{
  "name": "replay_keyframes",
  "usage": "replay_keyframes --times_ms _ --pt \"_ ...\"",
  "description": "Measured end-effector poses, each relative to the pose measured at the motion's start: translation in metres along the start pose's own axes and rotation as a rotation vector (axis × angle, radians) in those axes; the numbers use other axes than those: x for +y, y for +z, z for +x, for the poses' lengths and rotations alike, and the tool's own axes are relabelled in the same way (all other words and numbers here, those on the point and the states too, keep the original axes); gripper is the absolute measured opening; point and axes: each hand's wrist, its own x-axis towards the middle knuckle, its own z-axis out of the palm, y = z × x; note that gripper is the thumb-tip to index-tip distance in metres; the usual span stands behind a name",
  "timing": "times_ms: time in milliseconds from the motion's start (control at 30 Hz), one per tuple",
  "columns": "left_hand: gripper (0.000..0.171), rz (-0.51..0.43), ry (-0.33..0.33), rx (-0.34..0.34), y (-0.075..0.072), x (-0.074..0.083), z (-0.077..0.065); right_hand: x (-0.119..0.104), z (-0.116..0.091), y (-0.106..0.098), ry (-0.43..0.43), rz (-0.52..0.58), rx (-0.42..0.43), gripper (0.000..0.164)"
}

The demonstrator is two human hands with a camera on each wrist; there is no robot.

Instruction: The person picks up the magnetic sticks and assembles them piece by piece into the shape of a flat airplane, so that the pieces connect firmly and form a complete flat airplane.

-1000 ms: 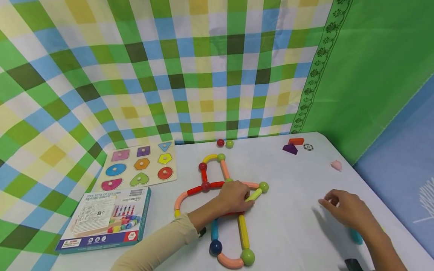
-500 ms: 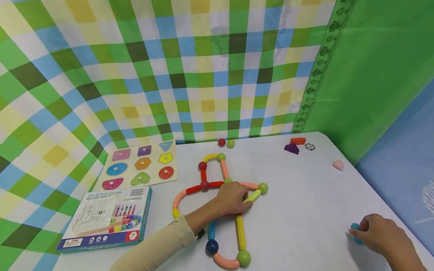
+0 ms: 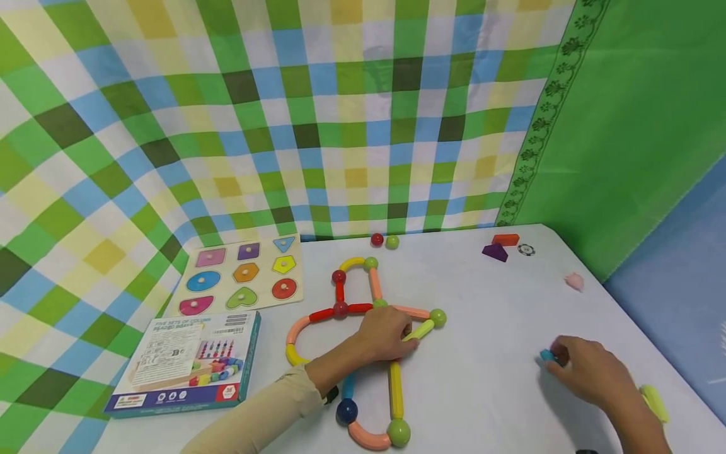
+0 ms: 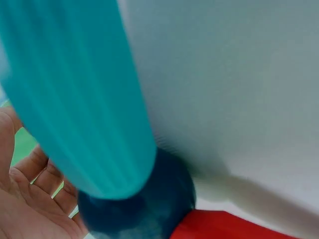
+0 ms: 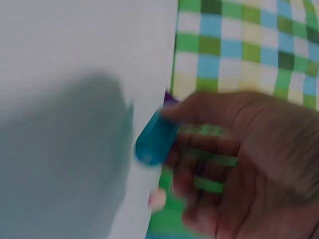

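My right hand point(image 3: 592, 372) pinches a short teal magnetic stick point(image 5: 157, 137) between thumb and fingers, above the table to the right. Over the middle of a magnetic stick-and-ball figure, my left hand point(image 3: 382, 334) holds the near end of a light green stick point(image 3: 421, 329). That stick's far end meets a green ball point(image 3: 437, 317). A blue stick point(image 4: 84, 99) joins a dark blue ball point(image 4: 134, 199) close to the left wrist camera. Red, salmon and yellow sticks make up other parts of the figure. The left hand and sleeve hide its centre.
A boxed bead toy point(image 3: 187, 362) and a shape puzzle board point(image 3: 244, 274) lie at the left. Loose red point(image 3: 377, 239) and green balls sit at the back. Blocks point(image 3: 505, 239), a chip and a pink piece lie far right. A yellow-green stick point(image 3: 654, 403) lies beside the right forearm.
My right hand reached down to the teal stick at the right, took hold of it and carried it leftward off its spot. My left hand has stayed on the figure.
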Motion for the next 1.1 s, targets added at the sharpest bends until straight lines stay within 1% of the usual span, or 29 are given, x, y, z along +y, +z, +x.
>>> replay_keyframes --times_ms 67,133,200,300,400,467,567,733,800,900,933,1000,1100 --pt "0.034 0.017 0.01 -0.001 -0.001 0.0 0.003 -0.018 0.014 0.005 -0.133 0.024 0.069 0.019" --pt "0.031 0.026 0.019 0.006 -0.002 0.0 0.007 -0.034 0.03 0.01 -0.242 0.05 0.112 0.016" --pt "0.03 0.034 0.031 0.025 -0.004 0.001 0.013 -0.048 0.048 0.014 -0.302 0.08 0.112 0.016" --pt "0.024 0.039 0.052 0.078 -0.006 0.005 0.024 -0.06 0.073 0.02 -0.379 0.131 0.09 0.017" --pt "0.017 0.043 0.061 0.108 -0.008 0.01 0.035 -0.065 0.093 0.026 -0.418 0.217 0.049 0.016" --pt "0.017 0.041 0.061 0.105 -0.009 0.012 0.041 -0.067 0.103 0.03 -0.425 0.289 0.014 0.016" --pt "0.023 0.044 0.071 0.078 -0.008 0.013 0.047 -0.067 0.112 0.038 -0.403 0.399 -0.028 0.015" --pt "0.023 0.07 0.083 0.011 -0.007 0.006 0.052 -0.07 0.121 0.048 -0.386 0.516 -0.055 0.019" --pt "0.022 0.063 0.079 -0.011 -0.007 0.003 0.053 -0.071 0.123 0.049 -0.38 0.549 -0.071 0.022" --pt "0.019 0.037 0.088 -0.027 -0.008 0.0 0.053 -0.07 0.124 0.047 -0.334 0.622 -0.111 0.025" --pt "0.019 0.029 0.094 -0.03 -0.007 0.0 0.053 -0.069 0.125 0.046 -0.313 0.65 -0.128 0.025" --pt "0.019 0.018 0.107 -0.041 -0.007 0.0 0.054 -0.067 0.125 0.045 -0.3 0.698 -0.154 0.028" --pt "0.021 0.007 0.106 -0.069 -0.006 0.003 0.055 -0.063 0.126 0.044 -0.279 0.756 -0.18 0.03"
